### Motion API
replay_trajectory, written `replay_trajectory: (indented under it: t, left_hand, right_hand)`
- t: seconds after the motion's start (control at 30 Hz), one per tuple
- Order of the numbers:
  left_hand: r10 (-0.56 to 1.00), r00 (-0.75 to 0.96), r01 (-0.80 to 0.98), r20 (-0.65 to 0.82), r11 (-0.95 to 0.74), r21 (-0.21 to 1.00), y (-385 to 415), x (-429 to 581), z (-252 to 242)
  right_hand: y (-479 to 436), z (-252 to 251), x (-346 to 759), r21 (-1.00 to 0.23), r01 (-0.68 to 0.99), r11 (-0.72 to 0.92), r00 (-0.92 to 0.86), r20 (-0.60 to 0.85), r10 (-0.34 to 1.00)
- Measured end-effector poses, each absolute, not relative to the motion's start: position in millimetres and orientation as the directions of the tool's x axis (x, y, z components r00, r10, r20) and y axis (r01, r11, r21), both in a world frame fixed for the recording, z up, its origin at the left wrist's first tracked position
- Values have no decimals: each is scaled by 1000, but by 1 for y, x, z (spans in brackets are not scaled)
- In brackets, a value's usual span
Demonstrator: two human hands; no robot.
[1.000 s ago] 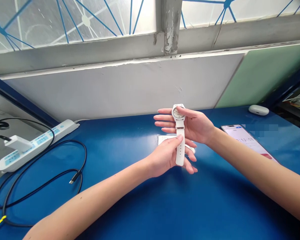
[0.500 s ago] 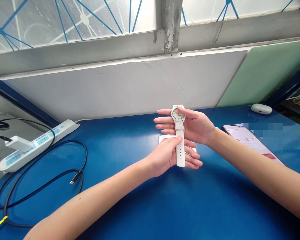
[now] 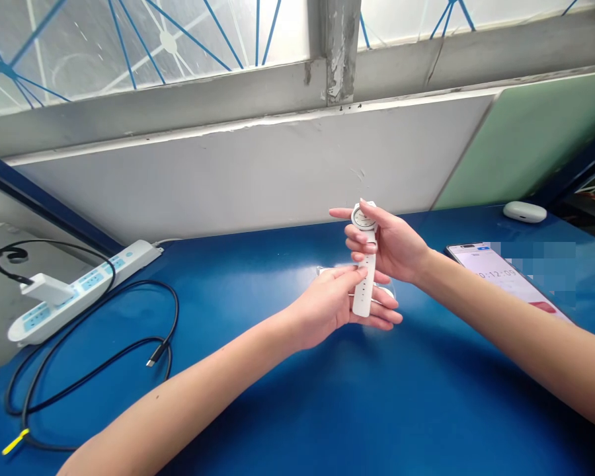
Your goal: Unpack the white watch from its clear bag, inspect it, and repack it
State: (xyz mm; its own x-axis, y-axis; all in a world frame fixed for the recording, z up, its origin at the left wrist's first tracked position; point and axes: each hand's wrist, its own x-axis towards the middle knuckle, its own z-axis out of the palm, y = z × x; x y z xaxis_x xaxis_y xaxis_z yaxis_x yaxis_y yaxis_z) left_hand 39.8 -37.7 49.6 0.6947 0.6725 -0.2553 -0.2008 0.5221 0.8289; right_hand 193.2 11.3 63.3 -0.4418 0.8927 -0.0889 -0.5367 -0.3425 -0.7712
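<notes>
A white wristwatch (image 3: 363, 218) with a round dial and a strap with punched holes is held up over the blue table. My right hand (image 3: 394, 241) grips it at the case, thumb on the dial's edge and three fingers curled over the strap, the index finger stretched out to the left. Lower down, my left hand (image 3: 340, 301) pinches the holed strap end under its thumb, the other fingers extended behind it. Behind my left hand lies a clear plastic package (image 3: 391, 289), mostly hidden.
On the left is a white power strip (image 3: 86, 287) with a plugged-in charger (image 3: 52, 289) and a looped black cable (image 3: 176, 311). To the right lie a phone (image 3: 506, 277) showing a timer and a white earbud case (image 3: 524, 211). A white board (image 3: 258, 178) stands behind the blue table (image 3: 258, 416).
The fingers of my right hand have curled over the watch strap, leaving the index finger out. The watch has moved slightly up and right and tilted. My left hand keeps its pinch.
</notes>
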Motion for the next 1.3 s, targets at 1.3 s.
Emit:
replay_trajectory:
  t: [1.3]
  left_hand:
    - [636, 735, -127, -236, 471, 873, -46, 45, 45]
  right_hand:
    - [12, 63, 203, -904, -290, -315, -741, 4, 671]
